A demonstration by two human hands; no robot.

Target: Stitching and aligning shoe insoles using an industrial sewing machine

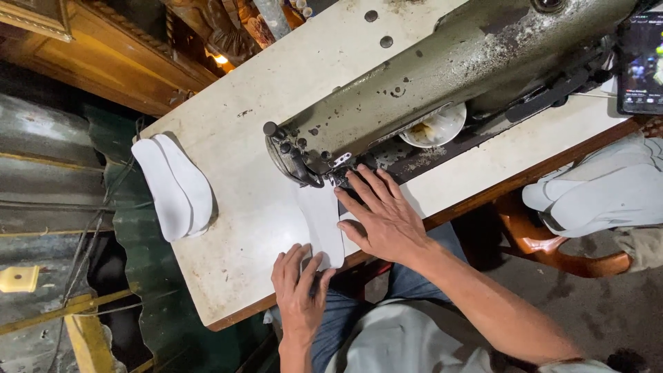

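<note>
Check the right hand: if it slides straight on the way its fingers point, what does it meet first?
Likely the sewing machine head: the right hand lies flat beside the white sole-shaped piece, fingertips pointing at the presser-foot area, almost touching. The exact gap is unclear.

Bare tabletop point(242, 179) lies open at nine o'clock of the white insole piece point(323, 224), up to a stack of white insoles point(173, 185) at the edge. At twelve o'clock, the sewing machine head point(387, 103) blocks passage; a phone point(641, 62) stands at two o'clock.
</note>
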